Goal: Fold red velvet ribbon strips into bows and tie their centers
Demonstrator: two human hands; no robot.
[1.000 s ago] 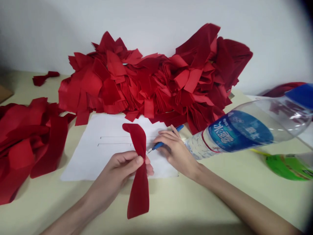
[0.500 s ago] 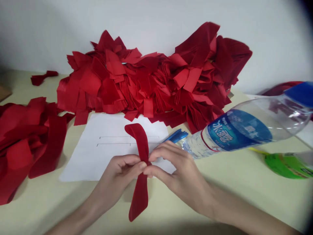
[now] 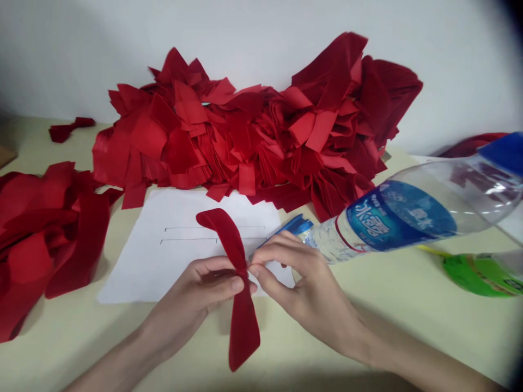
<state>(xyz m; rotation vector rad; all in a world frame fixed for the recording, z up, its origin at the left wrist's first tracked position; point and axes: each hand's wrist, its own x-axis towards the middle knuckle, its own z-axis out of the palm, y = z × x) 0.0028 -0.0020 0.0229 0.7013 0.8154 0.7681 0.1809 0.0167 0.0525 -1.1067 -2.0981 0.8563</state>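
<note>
The left hand [image 3: 204, 288] is closed on the red fabric strip [image 3: 244, 326], with thumb and forefinger pinching it at its narrow gathered middle. The right hand [image 3: 304, 288] meets it from the other side, its thumb and forefinger clamped on the same gathered point. The strip is held just above the near edge of the white paper sheet [image 3: 163, 261]. Its upper lobe leans left over the sheet and its lower lobe hangs toward the surface [image 3: 368, 332].

A blue pen [image 3: 294, 225] lies just behind the right hand. A clear water bottle [image 3: 408, 215] with a blue label lies on its side to the right. A large pile of red fabric pieces [image 3: 253, 136] stands against the wall behind the sheet. A second red heap [image 3: 41, 234] lies at the left.
</note>
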